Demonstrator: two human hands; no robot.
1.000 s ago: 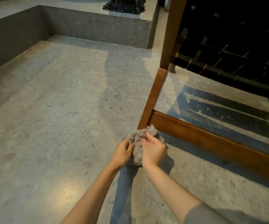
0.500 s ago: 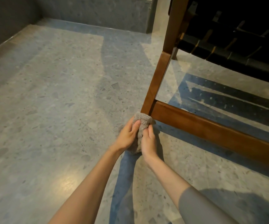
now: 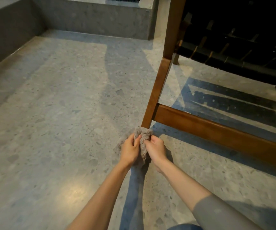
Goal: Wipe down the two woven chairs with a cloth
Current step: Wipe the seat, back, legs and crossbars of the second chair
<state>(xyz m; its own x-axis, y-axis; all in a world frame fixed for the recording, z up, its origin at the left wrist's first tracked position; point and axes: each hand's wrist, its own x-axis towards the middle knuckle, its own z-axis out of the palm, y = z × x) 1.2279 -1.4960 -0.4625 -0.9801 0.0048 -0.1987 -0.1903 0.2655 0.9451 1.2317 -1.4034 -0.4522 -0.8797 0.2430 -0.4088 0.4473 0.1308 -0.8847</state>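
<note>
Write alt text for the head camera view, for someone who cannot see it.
A left hand and a right hand together hold a bunched grey cloth at the foot of a wooden chair leg, on a speckled stone floor. A low wooden rail runs right from the leg, below a dark woven seat.

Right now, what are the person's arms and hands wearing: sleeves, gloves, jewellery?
The left hand and right hand are bare: no gloves, rings or watch visible. A plain grey sleeve covers the right arm near the elbow; the left forearm shows none.
</note>
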